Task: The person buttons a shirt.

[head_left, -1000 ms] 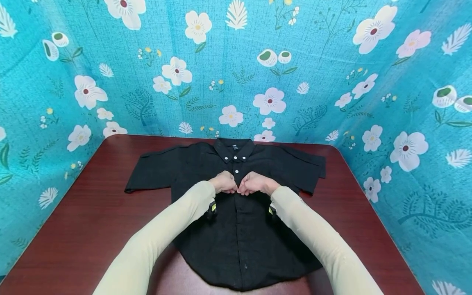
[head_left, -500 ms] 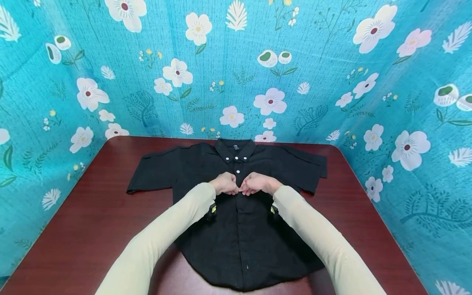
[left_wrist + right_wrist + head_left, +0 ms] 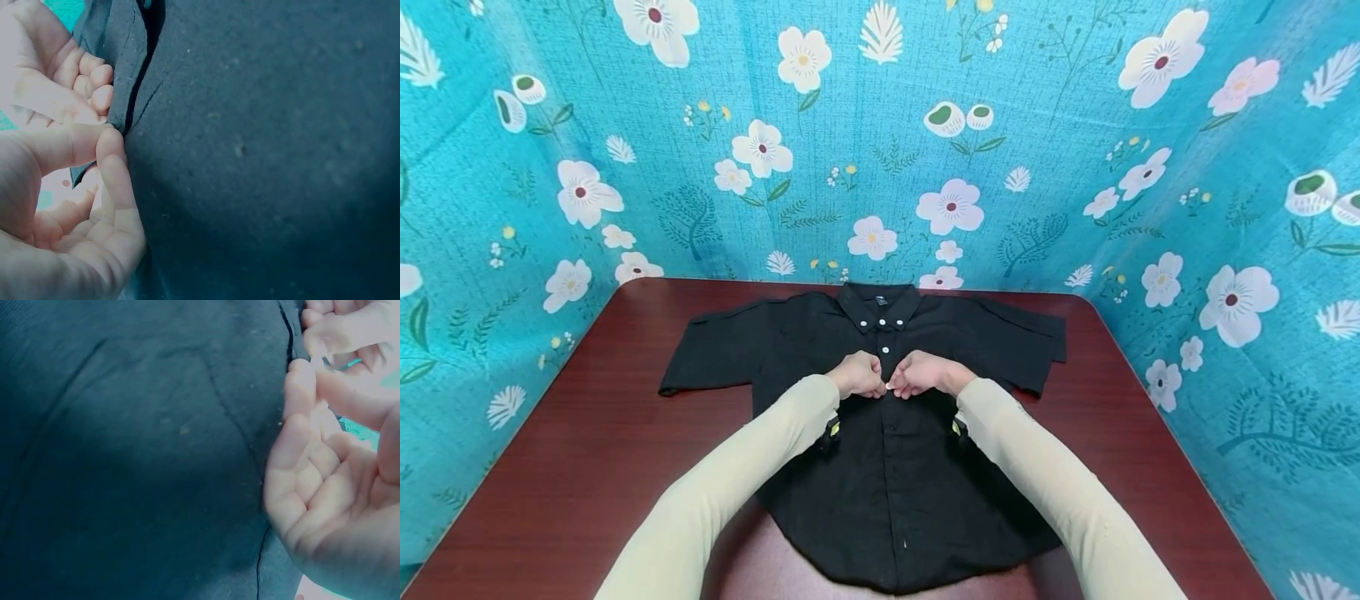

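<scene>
- A blue cloth [image 3: 857, 150] patterned with white flowers and leaves is hung behind the table and along both its sides.
- A dark red table [image 3: 572, 450] with rounded far corners is seen beneath the work; a paler pinkish patch is shown on it near the shirt's hem.
- A black shirt [image 3: 887, 492] is laid out on the middle of the table, its collar turned toward the far edge and its curved hem toward the person. Its short sleeves are spread out to either side.
- Two cream sleeves [image 3: 722, 492] are worn on the person's arms, which are stretched over the lower part of the shirt from both sides.
- The collar [image 3: 880, 308] is folded down at the far end of the shirt.
- The left hand [image 3: 75, 212] is held at the shirt's front strip, where the cloth edge is pinched between thumb and forefinger.
- The right hand [image 3: 337, 475] is held just beside it, and the same strip is pinched by its thumb and forefinger.
- A dark device [image 3: 829, 435] is strapped at each wrist.
- A small label [image 3: 882, 300] is seen inside the collar.
- Three white buttons [image 3: 882, 322] are lined up at the collar; another button [image 3: 886, 350] is set just below.
- Something small and white [image 3: 317, 362] is shown at the right fingertips, too blurred to be named.
</scene>
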`<action>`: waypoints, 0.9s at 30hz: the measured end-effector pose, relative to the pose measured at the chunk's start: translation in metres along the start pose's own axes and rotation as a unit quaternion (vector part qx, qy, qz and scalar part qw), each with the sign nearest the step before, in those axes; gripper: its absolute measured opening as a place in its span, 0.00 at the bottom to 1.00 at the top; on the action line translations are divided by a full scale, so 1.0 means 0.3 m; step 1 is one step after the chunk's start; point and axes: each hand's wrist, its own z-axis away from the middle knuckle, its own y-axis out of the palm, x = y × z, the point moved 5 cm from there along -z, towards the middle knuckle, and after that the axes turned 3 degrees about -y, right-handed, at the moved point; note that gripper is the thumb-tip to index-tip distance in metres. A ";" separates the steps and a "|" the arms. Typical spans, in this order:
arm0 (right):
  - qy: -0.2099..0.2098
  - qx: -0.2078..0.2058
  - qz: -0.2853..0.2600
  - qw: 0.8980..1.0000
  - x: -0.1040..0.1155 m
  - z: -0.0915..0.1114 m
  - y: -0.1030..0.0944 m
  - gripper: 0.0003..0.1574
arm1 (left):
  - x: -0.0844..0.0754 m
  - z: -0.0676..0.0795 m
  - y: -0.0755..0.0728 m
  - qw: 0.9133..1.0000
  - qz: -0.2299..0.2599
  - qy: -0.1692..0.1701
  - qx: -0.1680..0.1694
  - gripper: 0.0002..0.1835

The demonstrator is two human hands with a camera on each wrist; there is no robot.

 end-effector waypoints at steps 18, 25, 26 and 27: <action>-0.053 -0.123 0.159 0.978 0.018 0.040 0.026 0.09 | -0.003 0.041 0.005 0.999 -0.001 0.036 0.041 0.09; -0.085 -0.139 0.255 0.953 0.046 0.079 0.047 0.16 | -0.009 0.088 -0.005 0.997 -0.032 0.042 0.061 0.04; -0.088 -0.138 0.269 0.949 0.051 0.086 0.052 0.17 | -0.010 0.095 -0.006 0.996 -0.034 0.040 0.065 0.05; -0.090 -0.134 0.281 0.946 0.056 0.095 0.060 0.19 | -0.008 0.101 -0.005 0.996 -0.034 0.036 0.071 0.05</action>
